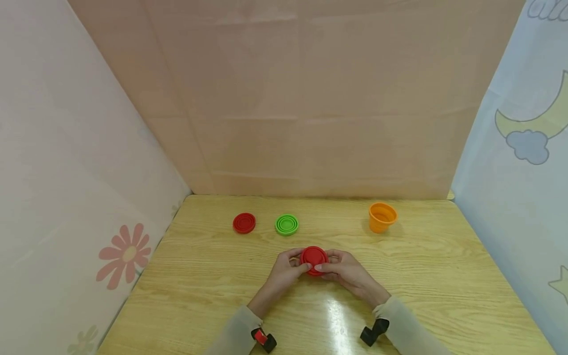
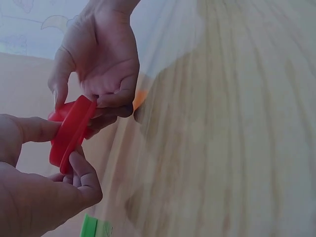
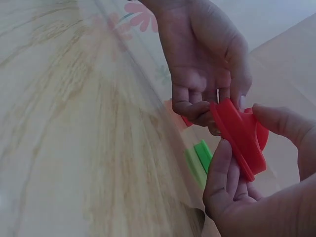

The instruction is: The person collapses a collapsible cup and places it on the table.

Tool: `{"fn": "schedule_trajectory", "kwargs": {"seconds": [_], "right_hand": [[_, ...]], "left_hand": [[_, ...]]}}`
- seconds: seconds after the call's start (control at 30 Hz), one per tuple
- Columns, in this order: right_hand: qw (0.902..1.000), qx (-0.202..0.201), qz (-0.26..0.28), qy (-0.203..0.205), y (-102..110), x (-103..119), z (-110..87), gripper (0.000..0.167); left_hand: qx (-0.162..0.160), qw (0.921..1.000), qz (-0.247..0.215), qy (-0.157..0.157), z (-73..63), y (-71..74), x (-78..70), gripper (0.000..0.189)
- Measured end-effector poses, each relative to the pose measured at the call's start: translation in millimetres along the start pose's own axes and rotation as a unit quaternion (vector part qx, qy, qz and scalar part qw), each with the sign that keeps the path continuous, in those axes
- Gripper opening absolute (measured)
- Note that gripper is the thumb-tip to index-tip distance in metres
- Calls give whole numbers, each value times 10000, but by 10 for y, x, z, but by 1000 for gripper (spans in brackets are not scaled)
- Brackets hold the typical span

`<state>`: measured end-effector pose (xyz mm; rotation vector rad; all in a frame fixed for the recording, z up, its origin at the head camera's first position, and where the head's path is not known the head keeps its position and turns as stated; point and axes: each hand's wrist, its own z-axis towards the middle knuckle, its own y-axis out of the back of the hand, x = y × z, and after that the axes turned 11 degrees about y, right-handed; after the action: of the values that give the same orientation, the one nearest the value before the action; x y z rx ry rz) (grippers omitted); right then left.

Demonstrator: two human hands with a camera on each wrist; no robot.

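Between the two hands is a red collapsible silicone cup (image 1: 313,255), partly folded. In both wrist views it shows a wide rim with a smaller round part bulging from one side. My left hand (image 1: 283,271) pinches its left edge, thumb on the face turned toward the head camera and fingers behind. From the other side my right hand (image 1: 352,273) grips it the same way, its thumb close to the left one. The right wrist view shows the cup (image 3: 242,138) tilted, with the fingers of both hands at its rim.
Flattened dark red (image 1: 244,223) and green (image 1: 286,225) cups lie on the wooden table (image 1: 199,276) beyond the hands. An orange cup (image 1: 381,218) stands expanded at the back right. A beige panel (image 1: 306,108) rises behind the table, with decorated panels on both sides.
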<state>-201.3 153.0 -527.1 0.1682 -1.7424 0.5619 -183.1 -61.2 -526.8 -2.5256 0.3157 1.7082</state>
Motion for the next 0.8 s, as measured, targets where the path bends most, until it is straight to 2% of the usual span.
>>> {"fn": "schedule_trajectory", "kwargs": {"seconds": [0.37,0.8], "right_hand": [[9972,-484,-558,116,-87,-3,22,52],[9950,-674,-730,142,-105,6,36,53]], "left_hand": [[-121,9999,56,-96,45,-1,62,46],[125,9999,22,-49,38,47,78,47]]}}
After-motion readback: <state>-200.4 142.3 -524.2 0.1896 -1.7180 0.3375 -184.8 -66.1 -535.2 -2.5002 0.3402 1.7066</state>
